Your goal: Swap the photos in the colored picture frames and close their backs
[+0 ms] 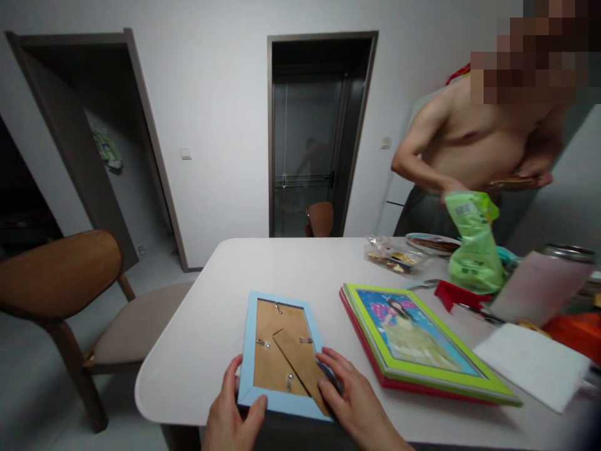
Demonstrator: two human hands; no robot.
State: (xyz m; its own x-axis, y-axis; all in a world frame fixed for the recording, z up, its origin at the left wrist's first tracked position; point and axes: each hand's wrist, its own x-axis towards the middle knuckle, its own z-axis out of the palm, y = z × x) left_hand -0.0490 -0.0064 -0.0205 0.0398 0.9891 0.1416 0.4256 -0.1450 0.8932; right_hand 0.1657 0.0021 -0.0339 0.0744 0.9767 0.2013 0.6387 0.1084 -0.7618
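Note:
A light blue picture frame (282, 351) lies face down on the white table (206, 332), showing its brown cardboard back, metal tabs and folded stand. My left hand (232, 413) grips the frame's near left corner, thumb on the blue border. My right hand (350, 401) rests on the near right corner, fingers spread over the stand and the back. To the right lies a stack of frames, a green one (422, 341) with a picture of a girl on top of a red one.
Another person stands at the far right of the table, handling a green bag (474, 250). Plates, a snack packet (394, 254), white paper (533, 363), a pink box and a jar crowd the right side. A wooden chair (70, 294) stands at the left.

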